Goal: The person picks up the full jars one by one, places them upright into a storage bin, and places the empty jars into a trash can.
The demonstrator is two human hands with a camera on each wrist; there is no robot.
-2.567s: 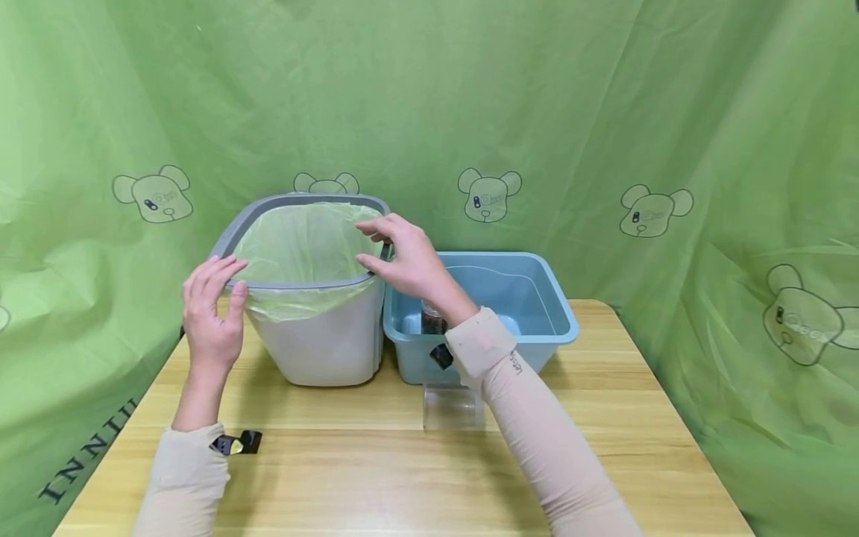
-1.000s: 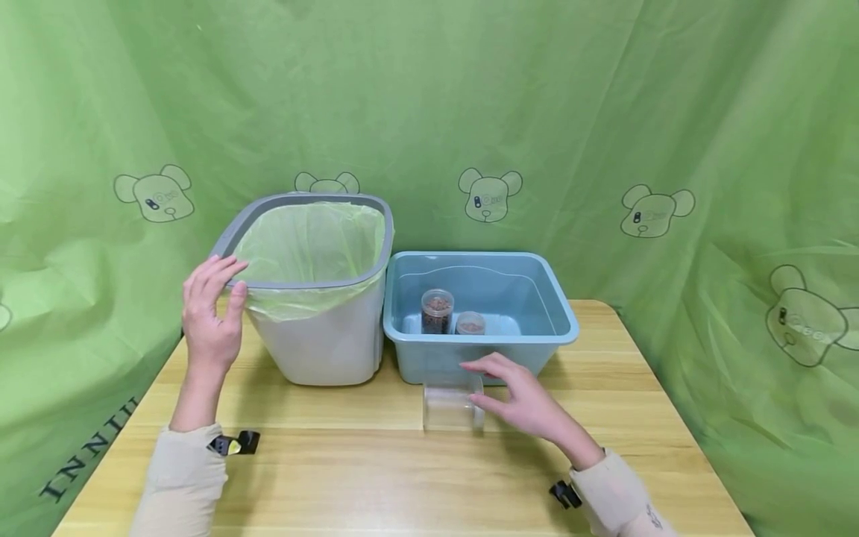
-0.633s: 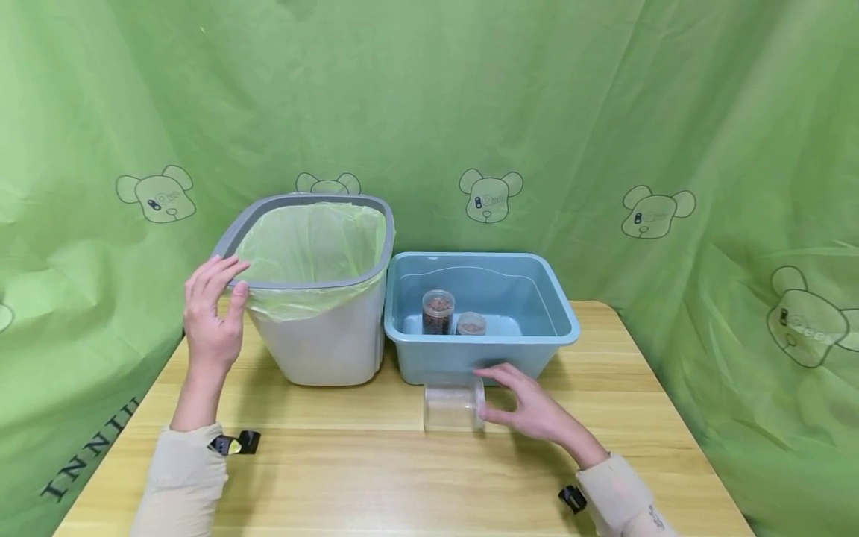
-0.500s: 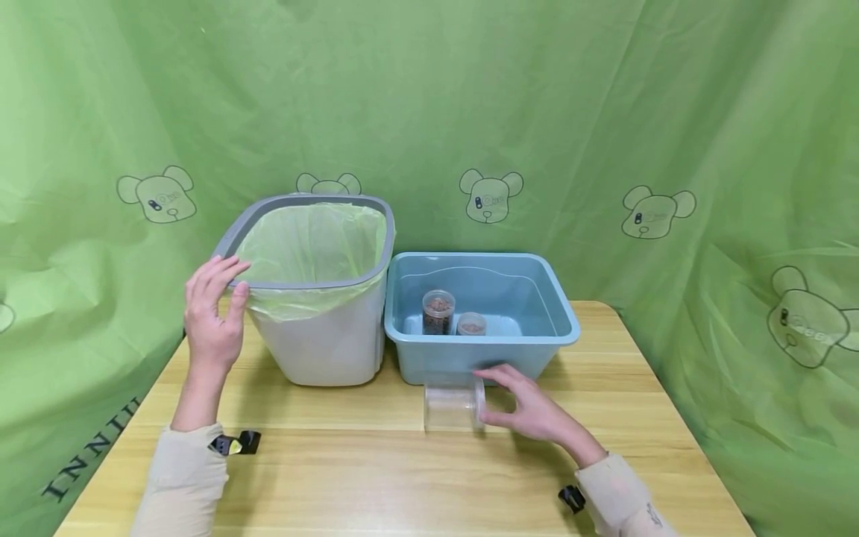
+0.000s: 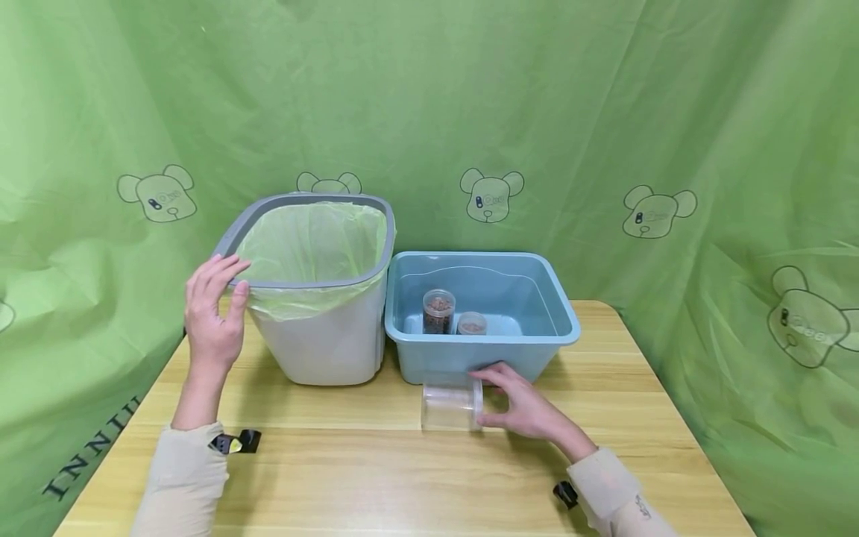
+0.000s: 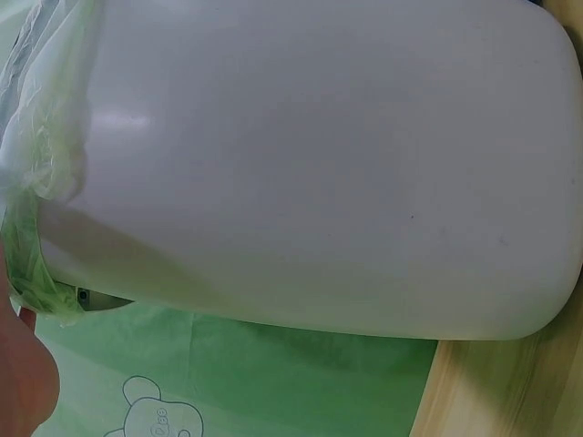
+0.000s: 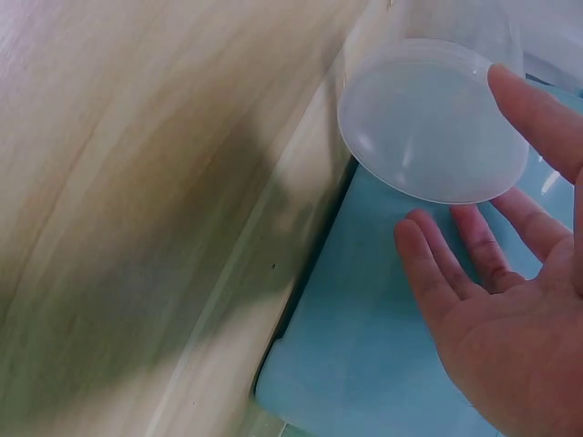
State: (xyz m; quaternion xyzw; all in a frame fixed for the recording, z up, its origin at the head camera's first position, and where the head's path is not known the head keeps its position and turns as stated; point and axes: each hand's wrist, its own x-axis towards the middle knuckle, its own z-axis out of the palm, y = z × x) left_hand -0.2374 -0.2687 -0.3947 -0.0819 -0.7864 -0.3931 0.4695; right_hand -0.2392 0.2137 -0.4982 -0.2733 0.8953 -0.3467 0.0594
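Note:
In the head view my left hand [image 5: 213, 328] holds the corner of a pale grey trash can [image 5: 322, 343] by its dark grey rim, fingers over the top and thumb outside. A light green bag [image 5: 309, 239] lines the can and folds over its front. My right hand [image 5: 526, 406] pinches the lidded end of a clear plastic jar [image 5: 448, 406] lying on its side on the table. The right wrist view shows the thumb and index finger at opposite edges of the round translucent lid [image 7: 433, 123], with the other fingers spread behind.
A blue plastic bin [image 5: 483, 339] stands right of the trash can, just behind the jar. Inside are a jar of dark brown bits [image 5: 438, 313] and a shorter clear-walled jar [image 5: 472, 324]. The wooden table [image 5: 349, 477] backs onto a green curtain [image 5: 416, 97].
My right hand has come from the trash can's right rim down to the lying jar and closed on its lid end. The jar has shifted slightly. My left hand has stayed at the rim.

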